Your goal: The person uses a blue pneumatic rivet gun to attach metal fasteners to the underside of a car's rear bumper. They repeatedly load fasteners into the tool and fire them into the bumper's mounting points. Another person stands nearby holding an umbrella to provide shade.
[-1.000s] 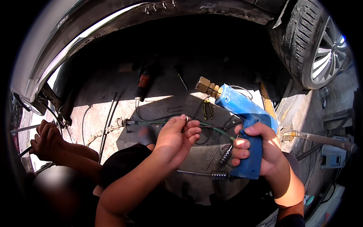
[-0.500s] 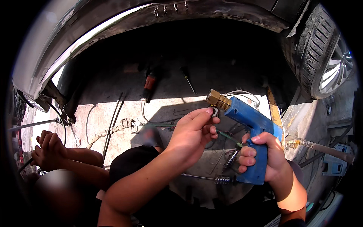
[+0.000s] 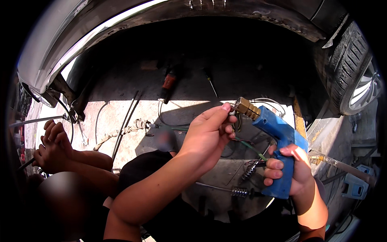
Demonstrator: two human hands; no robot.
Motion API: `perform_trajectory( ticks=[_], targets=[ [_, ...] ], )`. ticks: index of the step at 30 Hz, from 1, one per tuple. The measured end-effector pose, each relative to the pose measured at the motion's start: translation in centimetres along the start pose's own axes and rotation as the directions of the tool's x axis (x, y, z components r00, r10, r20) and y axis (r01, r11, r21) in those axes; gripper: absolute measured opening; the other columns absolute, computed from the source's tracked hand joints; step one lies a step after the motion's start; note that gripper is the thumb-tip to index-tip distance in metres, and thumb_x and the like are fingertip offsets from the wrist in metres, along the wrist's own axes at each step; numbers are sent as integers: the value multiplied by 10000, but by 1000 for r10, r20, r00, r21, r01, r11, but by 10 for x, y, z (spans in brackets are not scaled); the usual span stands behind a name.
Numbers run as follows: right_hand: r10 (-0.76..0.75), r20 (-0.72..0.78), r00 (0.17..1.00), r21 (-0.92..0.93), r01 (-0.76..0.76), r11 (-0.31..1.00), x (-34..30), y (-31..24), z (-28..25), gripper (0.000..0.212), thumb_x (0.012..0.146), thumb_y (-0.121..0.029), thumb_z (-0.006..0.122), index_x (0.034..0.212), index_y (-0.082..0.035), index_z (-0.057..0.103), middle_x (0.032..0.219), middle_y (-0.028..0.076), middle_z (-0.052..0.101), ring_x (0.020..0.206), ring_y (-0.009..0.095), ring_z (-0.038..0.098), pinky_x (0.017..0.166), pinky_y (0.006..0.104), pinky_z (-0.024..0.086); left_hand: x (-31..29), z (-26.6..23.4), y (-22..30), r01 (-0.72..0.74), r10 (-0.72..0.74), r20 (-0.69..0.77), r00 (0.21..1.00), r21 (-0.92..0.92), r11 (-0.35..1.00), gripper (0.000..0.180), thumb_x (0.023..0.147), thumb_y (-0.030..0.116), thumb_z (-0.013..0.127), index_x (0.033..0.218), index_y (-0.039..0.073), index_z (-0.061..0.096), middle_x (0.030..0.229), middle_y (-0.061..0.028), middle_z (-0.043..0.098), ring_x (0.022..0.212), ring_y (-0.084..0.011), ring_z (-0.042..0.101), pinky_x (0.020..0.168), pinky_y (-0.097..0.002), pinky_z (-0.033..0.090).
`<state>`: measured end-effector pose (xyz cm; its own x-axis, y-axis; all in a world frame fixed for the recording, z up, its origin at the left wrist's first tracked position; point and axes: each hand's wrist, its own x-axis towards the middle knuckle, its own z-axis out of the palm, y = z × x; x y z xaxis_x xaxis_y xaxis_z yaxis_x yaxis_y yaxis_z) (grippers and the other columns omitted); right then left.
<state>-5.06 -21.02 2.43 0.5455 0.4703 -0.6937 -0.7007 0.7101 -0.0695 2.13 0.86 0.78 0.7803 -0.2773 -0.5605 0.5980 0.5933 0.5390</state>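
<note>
My right hand (image 3: 296, 169) is wrapped round the handle of a blue pistol-shaped spot-welding gun (image 3: 282, 131), with its fingers about the grip. A brass hex-shaped tip (image 3: 242, 106) sticks out of the gun's front, pointing up and left. My left hand (image 3: 207, 129) is closed in a pinch right beside that tip. Between its thumb and fingers is a small light metal piece (image 3: 231, 109); its exact shape is mostly hidden. Several small metal rings (image 3: 207, 4) stand in a row on the car's sill panel (image 3: 169, 9) at the top.
A car tyre (image 3: 350, 66) stands at the right. On the floor lie a red-and-black power tool (image 3: 168, 82), a screwdriver (image 3: 211, 85), cables, and rods with coil springs (image 3: 239, 192). At the left are another person's clasped hands (image 3: 52, 147). A blue stand (image 3: 356, 181) is at far right.
The view has shifted, so the scene sits further right. My left fingers have brought the small metal piece from below the brass tip up to its front end. The right hand keeps its grip.
</note>
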Motion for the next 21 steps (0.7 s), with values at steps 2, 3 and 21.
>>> perform_trajectory(
  ticks=[2, 3, 21],
  targets=[
    [11, 7, 1000, 1, -11, 1000, 0, 1, 1, 197, 826, -191, 500, 967, -65, 557, 641, 66, 496, 590, 222, 503, 659, 439, 453, 1, -3, 2, -34, 34, -16, 999, 11, 999, 151, 934, 228, 595, 938, 77, 598, 794, 3, 583, 644, -60, 473, 653, -241, 437],
    [15, 9, 1000, -2, -15, 1000, 1, 1, 2, 199, 826, -192, 499, 967, -65, 558, 641, 67, 497, 590, 222, 504, 659, 438, 452, 1, -5, 4, -58, 59, -23, 998, 19, 998, 149, 931, 226, 599, 936, 78, 600, 793, 6, 584, 638, -56, 472, 649, -237, 439],
    [38, -20, 999, -67, -39, 997, 1, 4, 3, 202, 811, -195, 526, 960, -63, 557, 642, 61, 505, 593, 210, 504, 656, 426, 449, 6, -11, 7, -69, 75, -55, 996, 109, 992, 139, 916, 215, 622, 875, 88, 585, 747, 29, 533, 617, -50, 459, 617, -240, 429]
  ],
)
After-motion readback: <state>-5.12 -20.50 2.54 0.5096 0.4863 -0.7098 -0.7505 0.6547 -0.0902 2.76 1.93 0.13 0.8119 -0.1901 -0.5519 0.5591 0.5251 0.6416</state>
